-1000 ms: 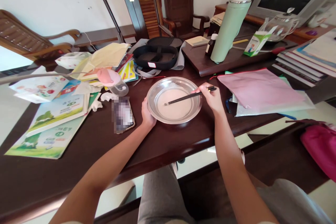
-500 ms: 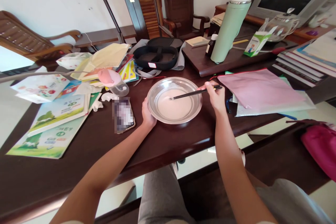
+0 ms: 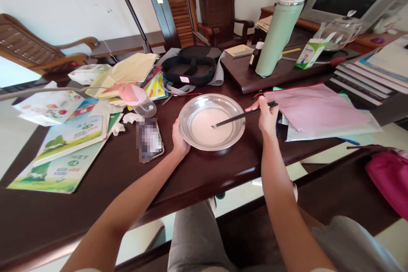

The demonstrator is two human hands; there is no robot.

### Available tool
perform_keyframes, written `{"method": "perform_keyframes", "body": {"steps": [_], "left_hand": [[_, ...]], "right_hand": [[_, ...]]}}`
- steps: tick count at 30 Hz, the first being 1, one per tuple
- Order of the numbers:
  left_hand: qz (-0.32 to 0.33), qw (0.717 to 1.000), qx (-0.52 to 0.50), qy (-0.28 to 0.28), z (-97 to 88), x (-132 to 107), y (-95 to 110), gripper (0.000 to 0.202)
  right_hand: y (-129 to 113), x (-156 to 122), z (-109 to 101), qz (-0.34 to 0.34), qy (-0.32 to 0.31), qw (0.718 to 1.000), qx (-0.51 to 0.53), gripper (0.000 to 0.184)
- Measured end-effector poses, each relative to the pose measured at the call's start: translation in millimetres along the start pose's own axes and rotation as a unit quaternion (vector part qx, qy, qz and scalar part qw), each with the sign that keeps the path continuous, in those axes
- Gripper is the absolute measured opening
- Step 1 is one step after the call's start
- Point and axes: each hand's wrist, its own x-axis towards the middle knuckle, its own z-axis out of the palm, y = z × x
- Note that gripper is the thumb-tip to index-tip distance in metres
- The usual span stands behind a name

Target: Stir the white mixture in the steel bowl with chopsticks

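Note:
A shiny metal bowl (image 3: pixel 237 134) stands on the dark wooden table near its front edge. Pale, whitish liquid (image 3: pixel 204 129) covers its bottom. My left hand (image 3: pixel 180 138) grips the bowl's left rim, the fingers partly hidden beneath and behind it. In my right hand (image 3: pixel 267 114), closed to the right of the bowl, is a pair of black chopsticks (image 3: pixel 234 118). They slant down to the left over the rim, and their tips dip into the liquid right of its middle.
Left of the bowl lie a phone (image 3: pixel 150 140), crumpled tissues (image 3: pixel 117 127), a plastic measuring cup (image 3: pixel 147 106) and booklets (image 3: pixel 60 165). Behind it sits an open black case (image 3: pixel 188 70). A tall green thermos (image 3: pixel 276 34) stands back right, near a pink zip pouch (image 3: pixel 312 106).
My right hand and the chopsticks have shifted slightly right, and the tips have moved right and a little toward me in the liquid. The left hand and bowl stay put.

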Motion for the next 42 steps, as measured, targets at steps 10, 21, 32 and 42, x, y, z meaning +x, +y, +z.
{"method": "perform_keyframes", "body": {"steps": [10,21,32,42], "left_hand": [[0.0,1.0,0.003,-0.016,-0.3,-0.4,0.7,0.033],[0.008,1.0,0.022,-0.018,-1.6,0.6,0.3,0.037],[0.008,0.999,0.018,-0.026,-0.9,-0.6,0.6,0.037],[0.009,1.0,0.012,-0.023,-0.3,-1.5,0.4,0.036]], "right_hand": [[-4.7,-1.6,3.0,0.014,-0.043,0.999,-0.027,0.072],[-8.1,-2.2,4.2,0.034,-0.083,0.995,-0.039,0.071],[-8.2,-2.7,5.0,0.034,-0.1,0.994,-0.038,0.07],[-6.9,-4.0,5.5,0.04,-0.124,0.991,-0.03,0.069]]}}
